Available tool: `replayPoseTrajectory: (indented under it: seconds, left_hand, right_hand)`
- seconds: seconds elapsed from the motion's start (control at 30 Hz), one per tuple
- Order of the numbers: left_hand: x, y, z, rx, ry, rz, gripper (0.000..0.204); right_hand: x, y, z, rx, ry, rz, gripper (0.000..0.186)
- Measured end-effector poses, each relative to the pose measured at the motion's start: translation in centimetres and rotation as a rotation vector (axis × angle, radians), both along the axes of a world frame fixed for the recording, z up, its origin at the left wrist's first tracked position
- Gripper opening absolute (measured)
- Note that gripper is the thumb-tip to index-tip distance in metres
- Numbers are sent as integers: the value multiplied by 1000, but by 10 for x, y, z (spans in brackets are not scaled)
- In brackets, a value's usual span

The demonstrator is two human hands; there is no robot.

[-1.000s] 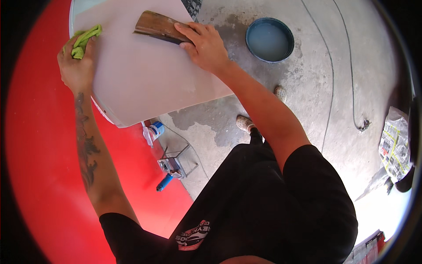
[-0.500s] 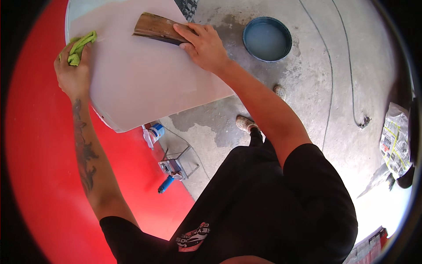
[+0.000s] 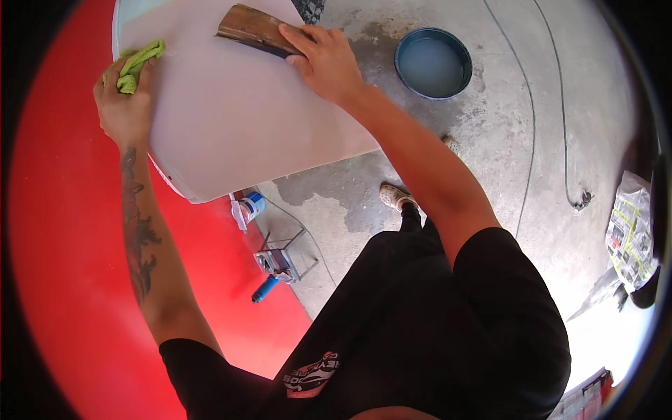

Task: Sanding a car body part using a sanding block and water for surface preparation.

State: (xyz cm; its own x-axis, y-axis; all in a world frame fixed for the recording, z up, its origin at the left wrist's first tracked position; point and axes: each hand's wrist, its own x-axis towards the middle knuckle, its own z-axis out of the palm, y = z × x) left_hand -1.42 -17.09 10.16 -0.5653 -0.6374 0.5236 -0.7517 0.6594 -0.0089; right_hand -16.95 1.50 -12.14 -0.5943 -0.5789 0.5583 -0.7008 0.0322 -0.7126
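Observation:
My right hand grips one end of a long wooden sanding block with a dark underside. The block lies slantwise on a pale, pinkish-white panel near its far part. At the panel's left edge, my left hand is closed around a bunched lime-green cloth. Part of the cloth stands out between thumb and fingers, resting at the panel's surface.
A round dark basin of cloudy water stands on the wet-stained concrete floor. Below the panel are a blue-and-white can and a small metal-framed stool. Cables run at right near a plastic bag. Red surface fills the left.
The sanding block and my right hand have shifted slightly toward the far side. My left hand with the cloth appears a little farther up and right. The whole view has shifted slightly.

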Motion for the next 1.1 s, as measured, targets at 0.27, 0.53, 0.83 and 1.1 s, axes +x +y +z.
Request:
replayPoseTrajectory:
  seconds: [0.27, 0.53, 0.83, 1.1]
  left_hand:
    - [9, -4, -1, -20, -15, 5, 51]
    - [5, -5, -4, 4, 4, 7, 50]
    - [-1, 1, -5, -24, 18, 1, 50]
    - [8, 2, -2, -11, -24, 66, 50]
  right_hand:
    - [88, 112, 19, 178, -83, 304, 66]
    - [30, 8, 20, 52, -82, 69, 55]
    - [39, 33, 35, 134, 15, 42, 60]
    - [92, 67, 48, 149, -91, 119, 61]
